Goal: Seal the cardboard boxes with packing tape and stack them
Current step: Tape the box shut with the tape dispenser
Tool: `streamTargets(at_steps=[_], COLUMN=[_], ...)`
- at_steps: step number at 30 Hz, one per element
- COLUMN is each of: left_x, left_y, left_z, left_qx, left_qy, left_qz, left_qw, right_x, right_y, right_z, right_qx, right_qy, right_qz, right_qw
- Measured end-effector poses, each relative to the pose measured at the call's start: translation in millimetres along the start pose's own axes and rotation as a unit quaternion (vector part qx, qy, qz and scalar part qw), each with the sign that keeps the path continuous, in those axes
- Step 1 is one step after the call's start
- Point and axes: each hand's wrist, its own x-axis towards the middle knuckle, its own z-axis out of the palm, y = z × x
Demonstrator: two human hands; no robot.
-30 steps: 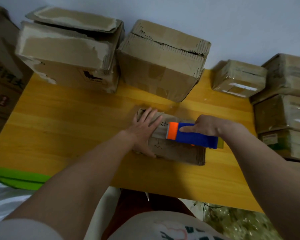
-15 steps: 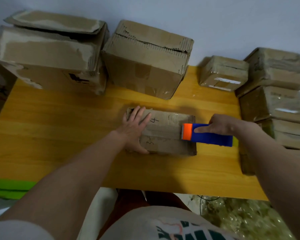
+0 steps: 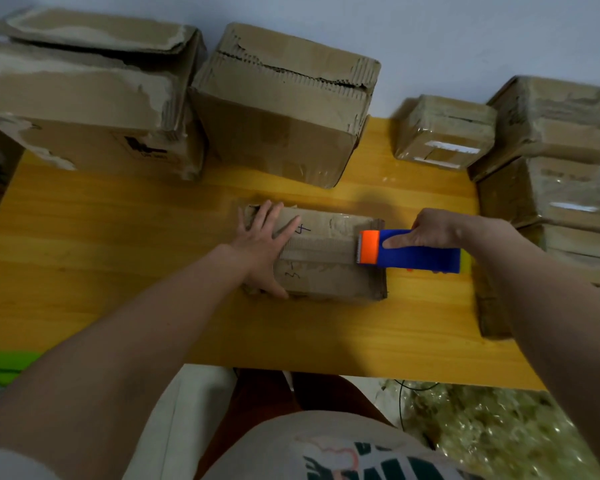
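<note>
My left hand (image 3: pixel 262 244) lies flat on one small cardboard box (image 3: pixel 321 255) mid-table (image 3: pixel 118 271), my right hand (image 3: pixel 430 230) grips one blue-orange tape dispenser (image 3: pixel 409 251) at its right end; two large boxes (image 3: pixel 284 105) behind.

Seven cardboard boxes (image 3: pixel 326 254); one tape dispenser (image 3: pixel 413 252).

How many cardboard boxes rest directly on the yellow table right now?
4: the small box under the hands, two large boxes at the back, left and middle, and a small wrapped one back right. The stack beside the table isn't counted.
</note>
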Motion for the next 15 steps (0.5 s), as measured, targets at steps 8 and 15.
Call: streamTargets(at_steps=[8, 15], left_x=[18.1, 41.8], left_y=[65.4, 95.4], left_z=[-12.3, -3.1], left_qx=[0.034, 0.04], left_qy=[0.069, 0.107], left_qz=[0.059, 0.049], left_qw=[0.995, 0.992], right_x=[10.2, 17.8], right_y=[2.5, 8.3], right_z=[0.1, -0.2], right_qx=[0.005, 0.012], right_qy=[-0.021, -0.024], right_qz=[-0.015, -0.026], right_qw=[1.0, 0.999])
